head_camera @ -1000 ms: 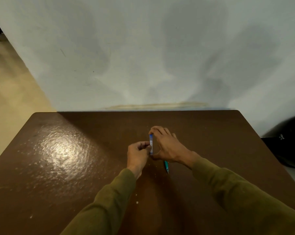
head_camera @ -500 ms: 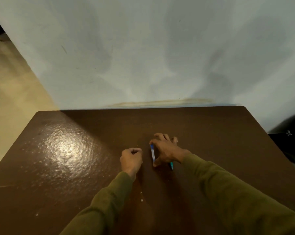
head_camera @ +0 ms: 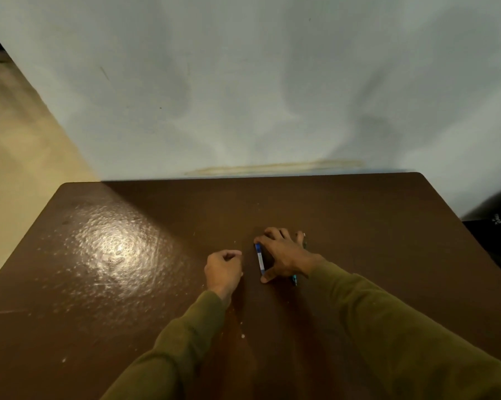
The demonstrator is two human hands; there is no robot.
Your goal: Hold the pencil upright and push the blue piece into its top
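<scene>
A thin blue and white object [head_camera: 259, 258] stands on its edge on the brown table [head_camera: 128, 298]. My right hand [head_camera: 286, 255] holds it between forefinger at its far end and thumb at its near end. A teal pen [head_camera: 294, 279] lies under that hand, only its near tip showing. My left hand [head_camera: 223, 271] rests on the table a little to the left of the object, fingers curled into a loose fist, holding nothing.
A pale wall [head_camera: 243, 96] rises right behind the table's far edge. A dark object [head_camera: 497, 226] sits off the table's right side. Beige floor [head_camera: 18, 145] lies to the left. Small white specks dot the tabletop.
The left hand let go of the blue and white object and drew back to the left. The right hand lowered the object onto the table and keeps hold of it.
</scene>
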